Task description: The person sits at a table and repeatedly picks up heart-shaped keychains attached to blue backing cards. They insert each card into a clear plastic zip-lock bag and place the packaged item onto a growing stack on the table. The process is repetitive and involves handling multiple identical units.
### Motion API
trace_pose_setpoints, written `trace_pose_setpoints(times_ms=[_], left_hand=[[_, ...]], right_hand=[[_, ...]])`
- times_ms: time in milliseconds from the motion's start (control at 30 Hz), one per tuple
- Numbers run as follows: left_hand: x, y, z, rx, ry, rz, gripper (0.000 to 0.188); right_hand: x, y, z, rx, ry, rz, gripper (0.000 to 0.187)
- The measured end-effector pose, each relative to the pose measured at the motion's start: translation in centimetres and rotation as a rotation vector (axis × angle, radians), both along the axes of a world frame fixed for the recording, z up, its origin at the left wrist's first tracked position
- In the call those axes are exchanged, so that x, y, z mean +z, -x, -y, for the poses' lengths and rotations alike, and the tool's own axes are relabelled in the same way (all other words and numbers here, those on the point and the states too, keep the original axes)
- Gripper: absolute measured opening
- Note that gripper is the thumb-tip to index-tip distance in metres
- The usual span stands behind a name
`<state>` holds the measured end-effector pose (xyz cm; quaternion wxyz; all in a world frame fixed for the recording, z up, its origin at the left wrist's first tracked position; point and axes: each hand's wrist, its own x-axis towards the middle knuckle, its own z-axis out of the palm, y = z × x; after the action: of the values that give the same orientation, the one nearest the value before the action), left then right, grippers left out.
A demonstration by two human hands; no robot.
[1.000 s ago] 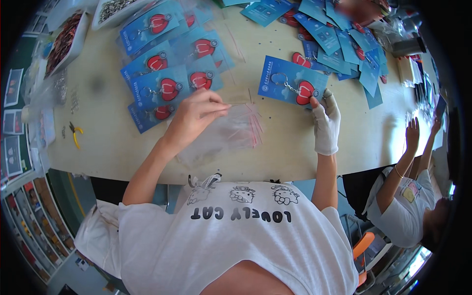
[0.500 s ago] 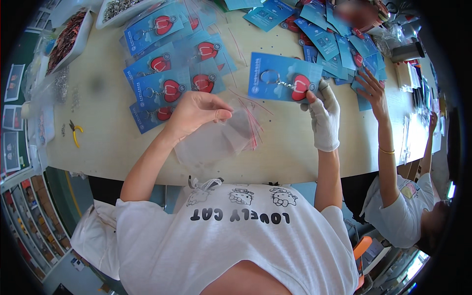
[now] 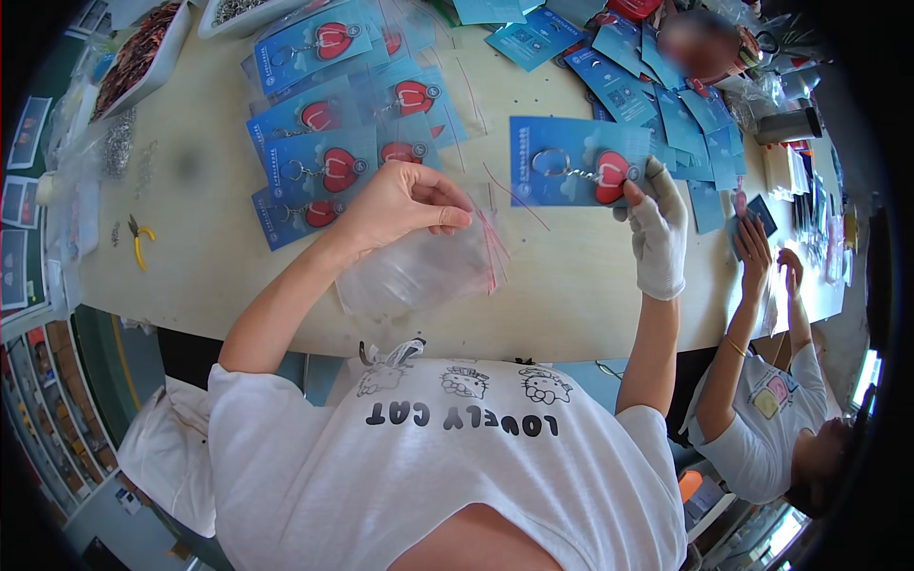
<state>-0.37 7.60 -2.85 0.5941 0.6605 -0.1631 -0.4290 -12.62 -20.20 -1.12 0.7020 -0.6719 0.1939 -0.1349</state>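
My right hand (image 3: 660,238), in a white glove with some bare fingertips, holds a blue card (image 3: 533,190) by its right end. A red heart-shaped keychain (image 3: 612,173) with a metal ring and chain lies on the card's face. My left hand (image 3: 405,205) is bare and pinches the upper edge of a clear zip bag (image 3: 409,271) with a red seal line. That bag lies on a small stack of similar bags, just in front of me. Beyond my left hand are overlapping rows of bagged cards (image 3: 319,157) with red keychains.
Loose blue cards (image 3: 619,86) heap up at the far right. Yellow-handled pliers (image 3: 140,246) lie at the left of the table (image 3: 209,285). White trays (image 3: 157,67) of small parts stand far left. At right, a co-worker's hands (image 3: 755,252) handle a dark card.
My right hand has moved a little right with the card. My left hand has shifted slightly right along the bag's edge. The co-worker's hands have come together around a card.
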Motion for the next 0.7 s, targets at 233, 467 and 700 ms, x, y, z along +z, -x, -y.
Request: trace_pose_setpoints(times_ms=[233,467,700], left_hand=[[-0.1,-0.1,0.6,-0.024,0.077,0.004,0.012],[-0.3,-0.3,2.0,-0.090,0.082,0.103,0.015],[-0.5,0.2,1.5,-0.070,0.075,0.101,0.025]], right_hand=[[0.9,0.8,0.8,0.330,0.096,-0.201,0.046],[-0.5,-0.9,-3.2,0.378,0.089,-0.131,0.050],[-0.7,-0.1,-5.6,0.189,0.045,-0.196,0.023]])
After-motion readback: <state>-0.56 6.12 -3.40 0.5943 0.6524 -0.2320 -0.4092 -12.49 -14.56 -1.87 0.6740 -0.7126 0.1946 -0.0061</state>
